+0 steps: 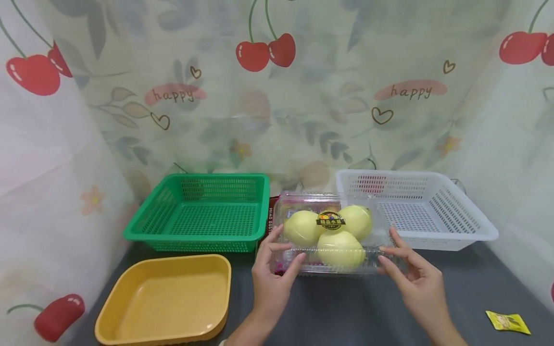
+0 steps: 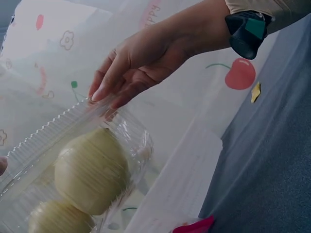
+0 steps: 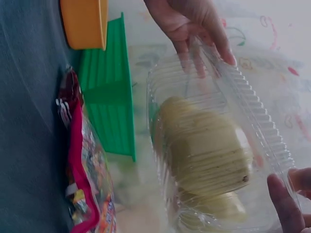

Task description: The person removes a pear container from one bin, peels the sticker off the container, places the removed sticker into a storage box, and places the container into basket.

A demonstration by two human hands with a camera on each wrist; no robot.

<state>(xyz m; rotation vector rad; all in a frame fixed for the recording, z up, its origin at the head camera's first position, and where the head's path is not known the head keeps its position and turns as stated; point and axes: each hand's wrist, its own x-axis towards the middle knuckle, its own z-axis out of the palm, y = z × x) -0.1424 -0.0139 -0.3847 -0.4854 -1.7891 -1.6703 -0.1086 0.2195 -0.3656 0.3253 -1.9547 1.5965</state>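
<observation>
A clear plastic clamshell box (image 1: pixel 383 228) holds three round pale yellow-green fruits (image 1: pixel 342 250). It hangs above the dark table, with a black and gold label (image 1: pixel 331 221) on its lid. My left hand (image 1: pixel 272 269) grips the box's left front corner, thumb in front and fingers at the side. At the right front corner, my right hand (image 1: pixel 415 274) pinches the rim between thumb and fingers. The left wrist view shows the right hand (image 2: pixel 136 68) holding the ridged edge; in the right wrist view the left hand (image 3: pixel 194 29) holds the other end.
Behind the box stand a green basket (image 1: pixel 196 245) on the left and a white basket (image 1: pixel 459 235) on the right. A yellow tray (image 1: pixel 169 307) sits front left. A pink-edged candy bag (image 3: pixel 92 174) lies below the box. A small yellow packet (image 1: pixel 507 322) is far right.
</observation>
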